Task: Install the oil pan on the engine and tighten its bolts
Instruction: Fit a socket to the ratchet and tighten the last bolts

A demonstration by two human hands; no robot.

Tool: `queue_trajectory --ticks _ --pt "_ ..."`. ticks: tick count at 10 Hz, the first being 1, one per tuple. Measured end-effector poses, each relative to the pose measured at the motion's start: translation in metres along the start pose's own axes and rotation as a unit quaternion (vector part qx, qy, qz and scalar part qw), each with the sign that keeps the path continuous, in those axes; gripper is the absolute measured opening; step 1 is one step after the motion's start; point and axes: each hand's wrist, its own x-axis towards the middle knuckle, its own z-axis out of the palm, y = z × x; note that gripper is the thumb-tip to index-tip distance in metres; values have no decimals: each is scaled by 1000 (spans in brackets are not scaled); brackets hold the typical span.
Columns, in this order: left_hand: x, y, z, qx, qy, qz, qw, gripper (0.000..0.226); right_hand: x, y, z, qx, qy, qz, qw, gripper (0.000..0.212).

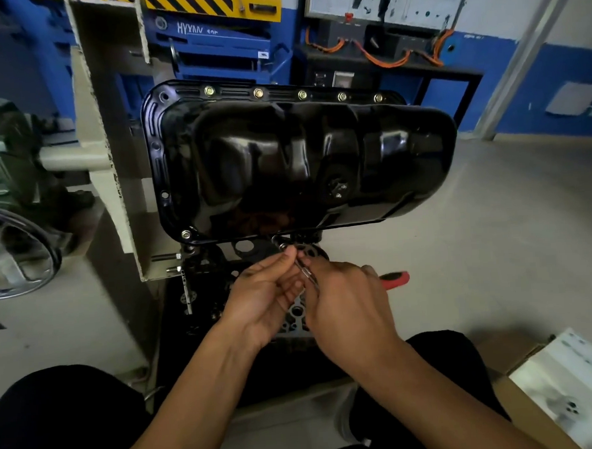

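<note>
Head view: we saw everything from above, looking down at both hands.
Oil pan: the black oil pan point(301, 162) sat on the engine point(201, 280), with five bolts point(302, 94) along its far flange and one at the near left corner.
Left hand: our left hand point(267, 294) was pinched shut on a small bolt point(282, 246) just below the near flange.
Right hand: our right hand point(346, 300) was closed around a thin metal tool point(305, 272) with a red handle point(395, 280).
Floor: a cardboard box point(550, 389) lay at the right.
</note>
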Motion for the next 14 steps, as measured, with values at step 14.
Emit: queue_trajectory --ticks 14 --pt "-15 16 3 61 96 -35 993 23 -14 -27 14 119 -34 73 990 20"
